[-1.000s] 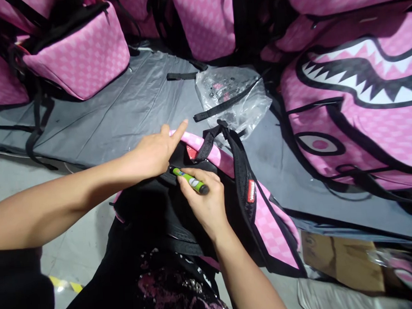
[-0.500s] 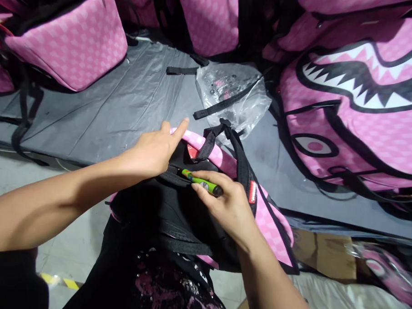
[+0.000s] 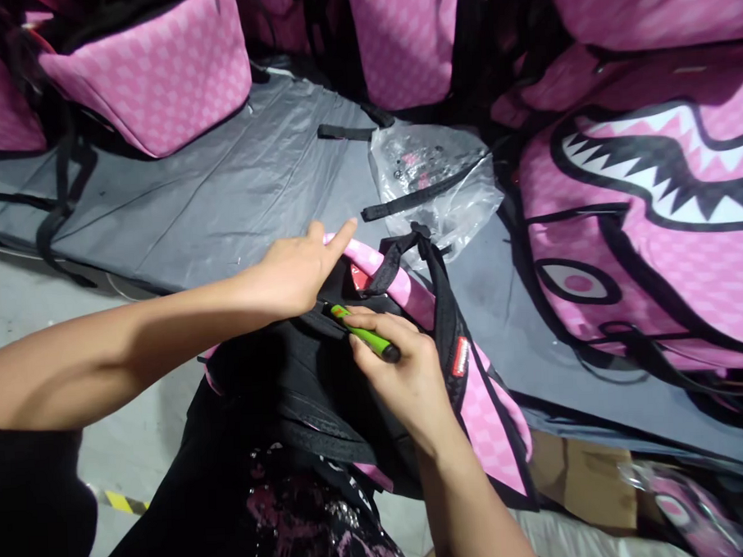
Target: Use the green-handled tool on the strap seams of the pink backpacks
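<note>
A black and pink backpack (image 3: 327,391) lies tilted over my lap and against the table edge, its black side facing me. My left hand (image 3: 301,273) grips its upper edge by the pink trim, two fingers sticking out and the others hidden. In my right hand (image 3: 405,363) is a slim green pen-shaped tool (image 3: 374,341) with black ends, pinched between thumb and fingers. Its far tip points at the black fabric just below my left hand, and I cannot tell whether it touches. Right of the tool runs a black strap (image 3: 440,300) with a red label (image 3: 460,356).
Grey sheeting covers the table (image 3: 220,195). A clear plastic bag (image 3: 428,165) with black strap ends across it lies beyond the backpack. A pink shark-mouth bag (image 3: 654,274) stands right, and more pink bags (image 3: 159,82) line the back. Below right is a cardboard box (image 3: 593,482).
The view has shifted slightly, so the surroundings appear a little further right. The green tool has turned a bit in my right hand. My left hand stays on the backpack's edge.
</note>
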`<state>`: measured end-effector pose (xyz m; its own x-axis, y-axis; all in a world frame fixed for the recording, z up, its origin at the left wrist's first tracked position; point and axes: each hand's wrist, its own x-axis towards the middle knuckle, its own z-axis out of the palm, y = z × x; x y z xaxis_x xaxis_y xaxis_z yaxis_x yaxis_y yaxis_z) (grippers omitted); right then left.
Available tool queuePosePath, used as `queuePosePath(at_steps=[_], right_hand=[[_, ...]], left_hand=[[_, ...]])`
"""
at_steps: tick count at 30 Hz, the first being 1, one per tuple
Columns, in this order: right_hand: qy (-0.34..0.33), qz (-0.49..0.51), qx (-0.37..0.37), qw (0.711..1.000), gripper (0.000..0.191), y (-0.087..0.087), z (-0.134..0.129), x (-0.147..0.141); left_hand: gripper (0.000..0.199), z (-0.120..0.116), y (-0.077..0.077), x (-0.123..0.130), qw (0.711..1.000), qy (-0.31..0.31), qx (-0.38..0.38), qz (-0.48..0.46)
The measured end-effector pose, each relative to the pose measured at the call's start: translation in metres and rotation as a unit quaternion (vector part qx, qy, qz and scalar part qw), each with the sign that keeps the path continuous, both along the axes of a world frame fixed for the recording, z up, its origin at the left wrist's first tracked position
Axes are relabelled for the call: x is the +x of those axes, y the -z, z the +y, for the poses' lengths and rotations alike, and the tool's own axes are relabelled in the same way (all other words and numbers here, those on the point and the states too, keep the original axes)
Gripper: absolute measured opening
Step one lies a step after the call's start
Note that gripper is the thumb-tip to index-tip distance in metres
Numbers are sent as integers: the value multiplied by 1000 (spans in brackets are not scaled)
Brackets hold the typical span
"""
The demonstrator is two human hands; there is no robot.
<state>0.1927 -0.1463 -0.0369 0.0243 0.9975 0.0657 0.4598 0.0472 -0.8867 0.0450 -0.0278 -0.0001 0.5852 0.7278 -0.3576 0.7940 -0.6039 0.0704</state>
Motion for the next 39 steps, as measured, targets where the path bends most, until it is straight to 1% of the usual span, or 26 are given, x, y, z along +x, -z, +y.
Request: queuePosePath(at_steps=[4,8,11,15,18,20,24,27,31,36,39], right_hand=[[-7,1,0,1000,23,1,0,-2],[9,-21,3,1000,21,2,0,-2],[-12,-13,8,1000,22,2,0,0],[0,-53,25,998,22,2,-2,2],[-15,-28,16,999,22,3,-1,2],[-16,-33,15,999,22,2,1,1],[-25,-81,23,996,23,-5,2,0],[-17,-130,17,991,24,-8,2,2],[-32,-99,7,995,23,-7,1,4],[-10,-103,7,995,25,-6,-1,-1],[17,-115,0,993,26,-5,-2,-4]], left_hand=[[95,0,1,-1,1000,-3,7,-4],[97,0,-1,0,1000,-8,-6,2],[97,1,-3,1,1000,-11,-14,-1],[97,2,-1,0,1000,-8,-10,-5],[97,2,0,-1,1000,-3,-4,-7],[96,1,0,-1,1000,-2,-5,-7],[98,1,-1,1,1000,-9,-7,1],[98,1,-1,2,1000,-16,-13,3],[99,1,3,0,1000,-11,1,-7],[96,-1,8,-3,1000,-7,17,-18],[100,-1,12,-5,999,0,30,-20]])
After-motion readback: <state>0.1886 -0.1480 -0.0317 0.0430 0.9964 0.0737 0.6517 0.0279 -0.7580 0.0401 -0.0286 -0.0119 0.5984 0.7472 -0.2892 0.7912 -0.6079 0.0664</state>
